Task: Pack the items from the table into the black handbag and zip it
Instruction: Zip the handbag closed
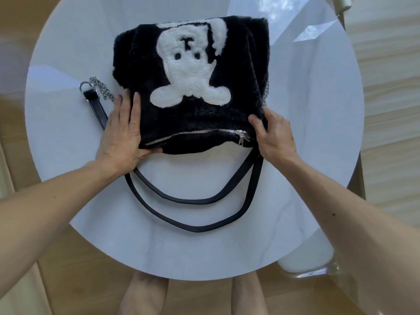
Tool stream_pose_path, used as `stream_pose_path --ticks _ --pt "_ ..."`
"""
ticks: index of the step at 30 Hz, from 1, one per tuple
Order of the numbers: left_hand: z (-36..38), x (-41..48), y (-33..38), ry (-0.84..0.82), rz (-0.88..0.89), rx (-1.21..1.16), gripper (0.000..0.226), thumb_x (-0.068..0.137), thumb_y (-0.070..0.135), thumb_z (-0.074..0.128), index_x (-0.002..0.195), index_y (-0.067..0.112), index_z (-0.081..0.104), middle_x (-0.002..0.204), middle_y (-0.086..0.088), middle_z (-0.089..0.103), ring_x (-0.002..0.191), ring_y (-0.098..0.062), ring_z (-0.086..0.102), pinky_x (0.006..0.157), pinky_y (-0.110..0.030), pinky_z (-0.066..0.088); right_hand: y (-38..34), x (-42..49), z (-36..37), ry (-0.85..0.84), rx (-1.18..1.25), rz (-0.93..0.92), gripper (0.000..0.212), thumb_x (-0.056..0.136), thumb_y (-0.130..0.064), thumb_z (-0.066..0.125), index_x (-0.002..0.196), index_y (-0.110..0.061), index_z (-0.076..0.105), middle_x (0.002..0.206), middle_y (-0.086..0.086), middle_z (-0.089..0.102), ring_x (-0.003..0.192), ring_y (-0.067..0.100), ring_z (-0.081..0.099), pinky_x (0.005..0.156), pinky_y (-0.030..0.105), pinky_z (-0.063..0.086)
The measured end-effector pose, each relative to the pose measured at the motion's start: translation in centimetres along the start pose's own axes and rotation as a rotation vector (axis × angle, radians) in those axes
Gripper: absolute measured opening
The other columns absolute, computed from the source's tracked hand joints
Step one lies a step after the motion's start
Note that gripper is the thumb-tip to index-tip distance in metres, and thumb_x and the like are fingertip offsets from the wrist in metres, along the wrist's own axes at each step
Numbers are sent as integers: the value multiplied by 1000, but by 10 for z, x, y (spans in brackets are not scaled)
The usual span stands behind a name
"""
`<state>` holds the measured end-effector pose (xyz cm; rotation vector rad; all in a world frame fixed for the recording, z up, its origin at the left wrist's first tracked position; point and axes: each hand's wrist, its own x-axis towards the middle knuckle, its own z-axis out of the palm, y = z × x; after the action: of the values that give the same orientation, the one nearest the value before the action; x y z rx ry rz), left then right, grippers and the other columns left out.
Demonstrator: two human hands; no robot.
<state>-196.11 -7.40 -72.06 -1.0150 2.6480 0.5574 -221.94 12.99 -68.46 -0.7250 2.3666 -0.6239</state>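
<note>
At the far left of the round white bench (181,246), a silver ring (84,86) and a chain (102,87) are seen lying flat, joined to a black strap (188,202). The strap is passed under the left wrist and looped in two curves over the near part of the bench.

The left grip (122,133) is laid flat and released, with straight fingers pressed on the left edge of the black handbag (193,117) and the thumb set against its near edge.

The handbag is laid on its side in the middle of the bench, between the two grips, with a white bear figure (188,71) turned upward. Its zip (188,134) is run along the near edge, and the teeth are seen meshed across the visible length. The zip pull (241,139) is found at the right end, just beside the right thumb.

The right grip (272,135) is clenched on the handbag's near right corner, the thumb placed on top of the fur and the fingers curled behind it. The strap's right end is partly hidden under this wrist.

Wooden floor (56,269) is seen around the bench.
</note>
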Motion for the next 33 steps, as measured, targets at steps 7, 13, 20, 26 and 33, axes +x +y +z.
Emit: stream_pose_path --ticks 7,13,20,26,33 --pt "-12 -13 -1 196 104 8 86 66 20 86 137 10 38 129 -16 38 111 -38 44 81 -53 52 18 -15 -24 -177 29 -84 24 97 -30 60 74 -35 54 67 -21 57 64 2 48 59 16 36" --pt "-29 -7 -8 102 207 -3 33 73 17 72 102 9 57 98 -9 51 88 -30 48 68 -40 41 17 -6 -26 -112 -49 -13 20 95 -26 58 99 -6 59 92 11 66 92 32 59 82 47 49" --pt "-62 31 35 431 245 -62 58 86 52 52 133 18 51 141 -6 45 130 -30 38 104 -42 31 -40 14 -23 216 -93 -432 59 98 -35 48 152 -16 37 153 3 41 140 23 40 114 35 31" --pt "-40 66 71 243 163 4 92 90 67 40 159 19 3 167 -7 -3 153 -32 -8 120 -59 5 -55 54 6 -54 -480 -478 74 102 -56 30 163 -25 2 171 1 -7 157 25 -8 126 53 5" --pt "-55 43 63 12 52 18 98 87 71 36 157 24 -14 165 3 -20 152 -25 -18 121 -57 4 -37 44 -19 -208 -619 -319 78 100 -63 25 160 -30 -13 168 3 -23 156 28 -12 125 55 3"
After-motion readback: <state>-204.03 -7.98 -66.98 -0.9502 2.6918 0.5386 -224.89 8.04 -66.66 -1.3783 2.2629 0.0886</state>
